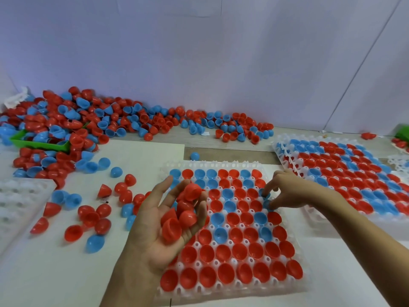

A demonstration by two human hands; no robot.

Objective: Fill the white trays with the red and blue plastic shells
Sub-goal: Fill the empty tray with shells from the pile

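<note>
While the right hand [285,191] pinches a blue shell [269,203] between thumb and fingertips at the right edge of the near white tray [230,291], the cell under it looks to be one of the few on that side not yet filled. The main risk, as I judge it, is a crooked seat: the shell is small and smooth, and if it goes in tilted it can ride on the tray's raised pegs and pop out, or nudge the neighbouring red shell loose.

Just left of it, the left hand [168,220] hovers palm-up over the tray, fingers loosely curled round a clutch of red shells [180,214]. They are heaped, not gripped singly, so any tip of the palm could spill them onto seated rows and knock some askew.

Further out, loose shells [93,216] lie scattered on the table to the left, near a bare tray [20,196]; a careless forearm could roll them off. To the right, a stack of filled trays [345,173] sits close beside the working tray, and the right elbow could bump it. Along the wall lies the big pile [93,120], partly burying a green bin [39,144].
</note>
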